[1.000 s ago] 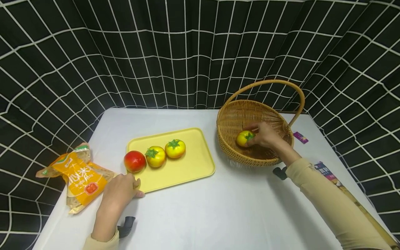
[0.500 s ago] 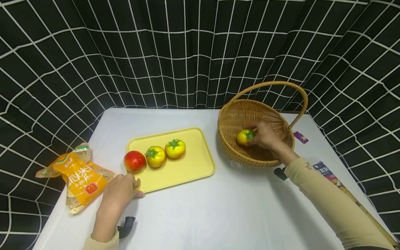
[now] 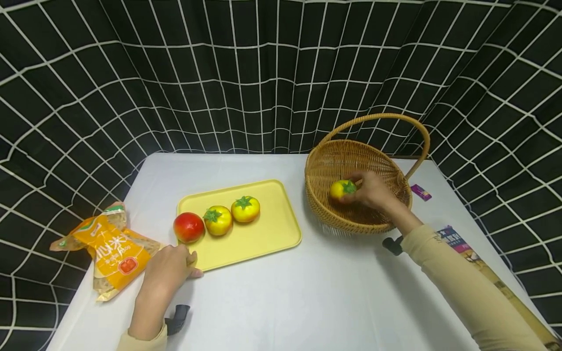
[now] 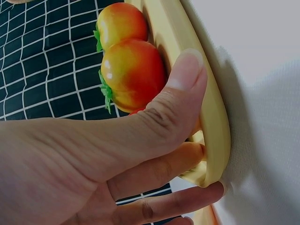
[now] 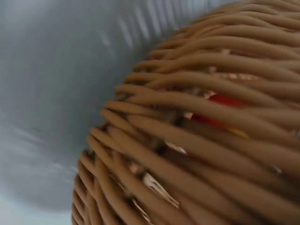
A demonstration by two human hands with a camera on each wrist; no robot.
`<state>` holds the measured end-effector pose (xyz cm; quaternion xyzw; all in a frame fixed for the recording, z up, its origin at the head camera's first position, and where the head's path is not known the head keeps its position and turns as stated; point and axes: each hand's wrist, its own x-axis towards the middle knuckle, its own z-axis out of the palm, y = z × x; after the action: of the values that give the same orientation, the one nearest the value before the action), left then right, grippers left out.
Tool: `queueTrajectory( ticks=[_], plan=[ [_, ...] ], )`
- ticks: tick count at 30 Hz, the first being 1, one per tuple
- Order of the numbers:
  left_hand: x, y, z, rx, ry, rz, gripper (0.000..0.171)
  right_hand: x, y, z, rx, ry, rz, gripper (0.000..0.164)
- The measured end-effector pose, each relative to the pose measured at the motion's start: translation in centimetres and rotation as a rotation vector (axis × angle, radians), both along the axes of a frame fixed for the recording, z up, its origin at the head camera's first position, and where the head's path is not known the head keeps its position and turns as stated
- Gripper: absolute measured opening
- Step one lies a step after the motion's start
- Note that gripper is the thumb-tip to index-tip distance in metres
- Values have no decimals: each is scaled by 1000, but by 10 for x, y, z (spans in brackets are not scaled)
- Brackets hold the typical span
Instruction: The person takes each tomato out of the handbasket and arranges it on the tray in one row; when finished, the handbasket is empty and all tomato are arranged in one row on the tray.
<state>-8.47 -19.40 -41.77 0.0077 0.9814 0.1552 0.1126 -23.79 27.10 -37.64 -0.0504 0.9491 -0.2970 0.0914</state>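
Observation:
In the head view my right hand (image 3: 373,191) is inside a wicker basket (image 3: 322,217) and holds a yellow-red tomato (image 3: 340,189) with green leaves by its side. The right wrist view is filled by the basket's woven wall (image 5: 201,126), with a bit of red showing through the gaps. My left hand (image 3: 169,267) grips the near left corner of a yellow tray (image 3: 263,241); its thumb (image 4: 185,75) lies along the rim. Two more tomatoes, one in the middle (image 3: 217,220) and one further right (image 3: 245,209), sit on the tray beside a smooth red fruit (image 3: 189,227).
An orange food bag (image 3: 116,253) lies left of the tray. A small purple packet (image 3: 421,192) is right of the basket, and a long printed packet (image 3: 456,243) lies partly behind my right forearm. A black gridded curtain (image 3: 263,73) surrounds the white table (image 3: 307,302).
The tomato in my right hand has shifted slightly up and left within the basket. My left hand, the tray and its fruit stay where they were.

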Motion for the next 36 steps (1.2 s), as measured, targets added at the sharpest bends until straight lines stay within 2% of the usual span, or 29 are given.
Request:
queueTrajectory(
  ticks=[7,18,27,32,36],
  plan=[
    [-1,0,0,-2,-12,3,32,7,-2,21,-41,28,-39,72],
    [-2,0,0,-10,-22,1,37,23,-14,51,-108,150,-40,69],
    [-3,-1,0,-17,-8,-10,30,43,-49,72,-206,175,-32,67],
    [-3,-1,0,-19,-9,-7,31,48,-74,75,-250,198,-4,64],
    [-3,-1,0,-20,-17,-3,39,47,-94,74,-277,192,7,65]
  ],
)
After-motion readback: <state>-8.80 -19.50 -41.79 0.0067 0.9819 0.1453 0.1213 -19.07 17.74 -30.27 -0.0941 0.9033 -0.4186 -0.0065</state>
